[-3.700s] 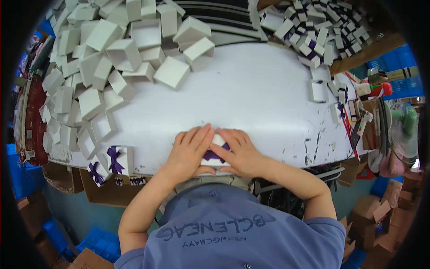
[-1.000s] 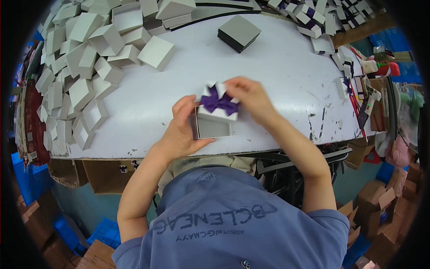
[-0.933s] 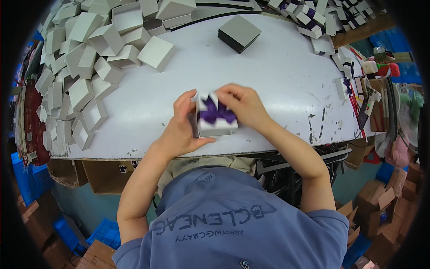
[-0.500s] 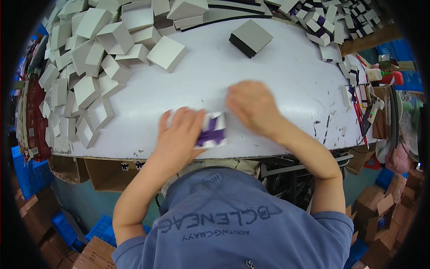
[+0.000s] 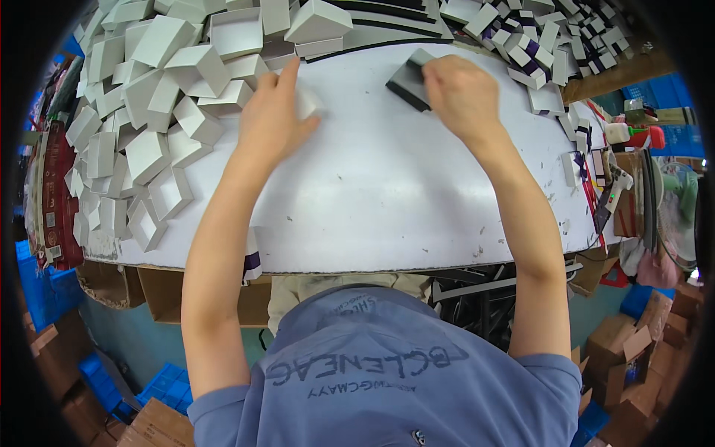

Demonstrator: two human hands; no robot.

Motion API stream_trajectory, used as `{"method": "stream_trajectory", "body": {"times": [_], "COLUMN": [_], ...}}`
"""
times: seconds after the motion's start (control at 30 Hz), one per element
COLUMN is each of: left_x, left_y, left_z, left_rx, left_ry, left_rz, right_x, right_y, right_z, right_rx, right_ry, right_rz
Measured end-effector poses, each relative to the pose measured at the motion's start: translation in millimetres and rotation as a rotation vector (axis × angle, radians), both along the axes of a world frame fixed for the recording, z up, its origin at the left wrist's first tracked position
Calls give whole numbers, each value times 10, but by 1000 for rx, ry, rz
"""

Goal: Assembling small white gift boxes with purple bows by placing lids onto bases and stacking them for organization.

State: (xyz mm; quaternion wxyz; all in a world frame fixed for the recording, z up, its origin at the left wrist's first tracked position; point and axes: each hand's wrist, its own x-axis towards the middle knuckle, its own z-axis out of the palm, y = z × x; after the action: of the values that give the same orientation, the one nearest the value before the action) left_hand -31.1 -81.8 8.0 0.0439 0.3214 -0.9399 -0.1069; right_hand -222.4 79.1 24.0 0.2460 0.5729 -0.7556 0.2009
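Note:
My left hand (image 5: pixel 272 119) reaches to the far left of the white table (image 5: pixel 387 194) and closes over a small white open box (image 5: pixel 307 100), with the thumb along its side. At the far middle, my right hand (image 5: pixel 462 93) curls over a dark grey box (image 5: pixel 408 78) and grips its right end. A white box with a purple ribbon (image 5: pixel 252 261) sits at the table's near edge beside my left forearm, partly hidden.
Several empty white boxes (image 5: pixel 149 149) are heaped along the left and far-left side of the table. White boxes with purple ribbons (image 5: pixel 551 45) pile up at the far right. Tools and clutter (image 5: pixel 618 186) line the right edge. Cardboard cartons (image 5: pixel 625 343) stand on the floor.
Both hands have let go of the purple-ribboned box near the front edge and reached to the far side, the left to a white box and the right to the grey box.

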Motion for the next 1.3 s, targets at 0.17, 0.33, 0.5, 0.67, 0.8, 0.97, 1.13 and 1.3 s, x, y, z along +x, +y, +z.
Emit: {"method": "stream_trajectory", "body": {"times": [0.17, 0.33, 0.5, 0.67, 0.8, 0.97, 1.13, 1.3], "left_x": [665, 630, 745, 1171, 1051, 1184, 1318, 1588], "left_y": [811, 1068, 1004, 890, 945, 924, 789, 572], "left_z": [-316, -425, -455, -361, -67, -289, -307, -484], "left_rx": [643, 492, 482, 132, 207, 195, 139, 37], "left_ry": [462, 349, 437, 194, 51, 203, 234, 333], "left_rz": [-66, -355, -537, -514, -489, -421, -392, -261], "right_x": [493, 944, 892, -974, -2907, -2547, -1467, -629], "right_y": [550, 757, 658, 315, 869, 805, 399, 351], "right_z": [155, -286, -365, 81, -148, -460, -471, -73], "right_rx": [-249, 238, 294, -352, -511, -45, -230, -471], "right_ry": [277, -6, -385, -492, -663, -682, -707, -1134], "right_rz": [398, 766, 886, -14, -677, -490, -322, 11]}}
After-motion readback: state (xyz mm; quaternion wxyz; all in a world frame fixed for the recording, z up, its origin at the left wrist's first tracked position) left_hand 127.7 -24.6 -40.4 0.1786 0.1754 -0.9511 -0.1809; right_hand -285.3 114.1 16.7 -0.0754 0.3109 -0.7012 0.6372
